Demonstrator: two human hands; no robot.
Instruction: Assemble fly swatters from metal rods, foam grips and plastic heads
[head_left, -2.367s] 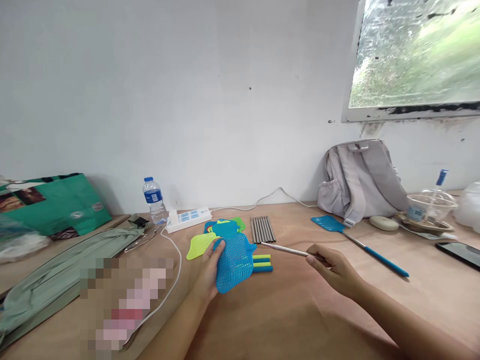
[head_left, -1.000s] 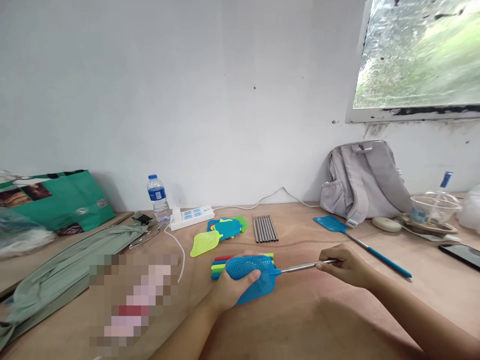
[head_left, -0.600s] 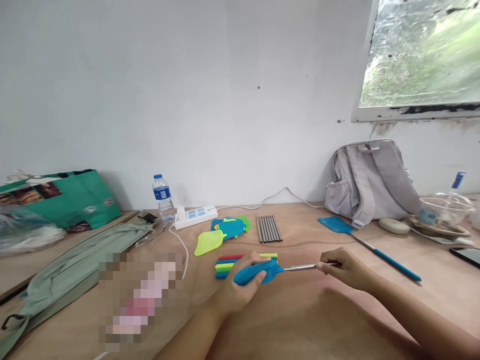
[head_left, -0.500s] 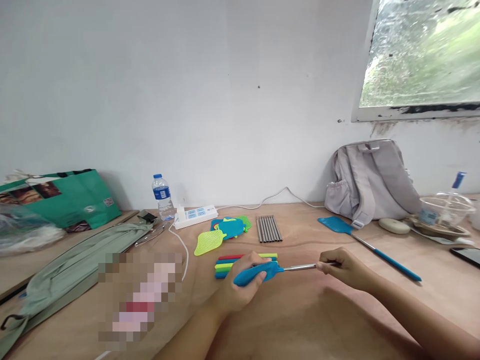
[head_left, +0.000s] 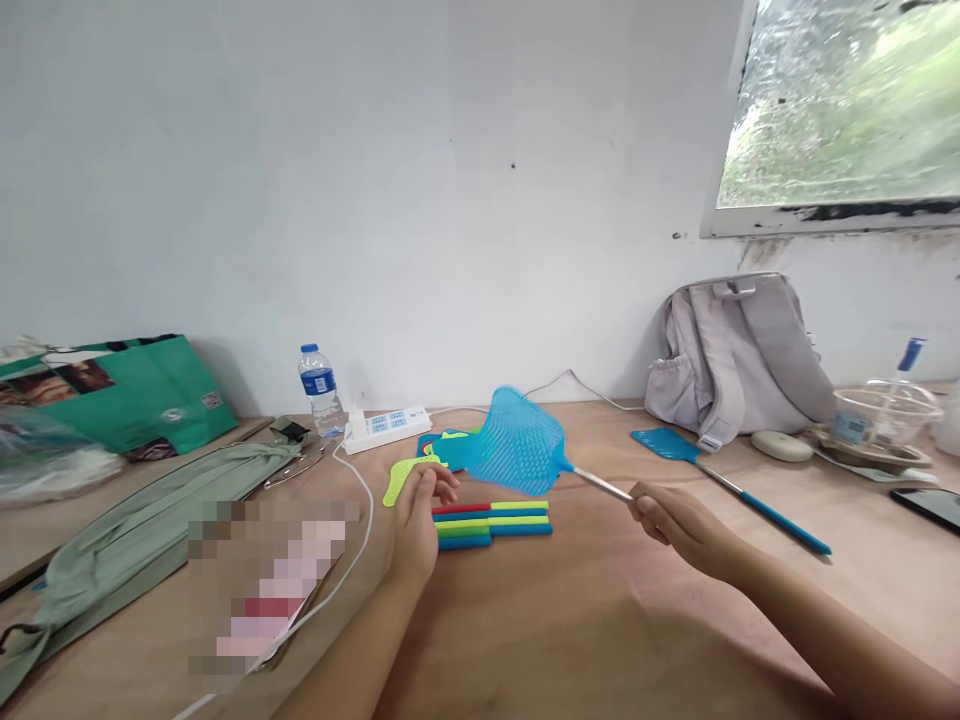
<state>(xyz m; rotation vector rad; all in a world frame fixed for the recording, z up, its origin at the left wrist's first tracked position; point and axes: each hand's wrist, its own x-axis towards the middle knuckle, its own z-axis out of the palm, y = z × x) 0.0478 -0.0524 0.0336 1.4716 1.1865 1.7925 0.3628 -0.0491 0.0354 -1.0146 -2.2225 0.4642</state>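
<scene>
My right hand (head_left: pixel 679 525) is closed around the metal rod (head_left: pixel 604 486) of a fly swatter. The swatter's blue mesh head (head_left: pixel 521 445) points left and up above the table. My left hand (head_left: pixel 421 515) holds nothing, its fingers apart and slightly bent, at the left end of several coloured handle tubes (head_left: pixel 517 518) in red, blue, green and yellow. Behind that hand lie a yellow-green swatter head (head_left: pixel 401 480) and a pile of other heads (head_left: pixel 454 450), partly covered by the raised blue one. The row of metal rods behind it is hidden.
At right lies a blue fly swatter (head_left: pixel 780 520) with a blue handle. A grey backpack (head_left: pixel 742 365), a plastic cup (head_left: pixel 885 415) and a phone (head_left: pixel 926 510) are beyond it. Leftward are a power strip (head_left: pixel 386 428), a water bottle (head_left: pixel 321 390) and a green bag (head_left: pixel 150 395).
My left hand has let go of the blue swatter head and moved left. The head has swung up and opened to view, while my right hand keeps hold of the rod.
</scene>
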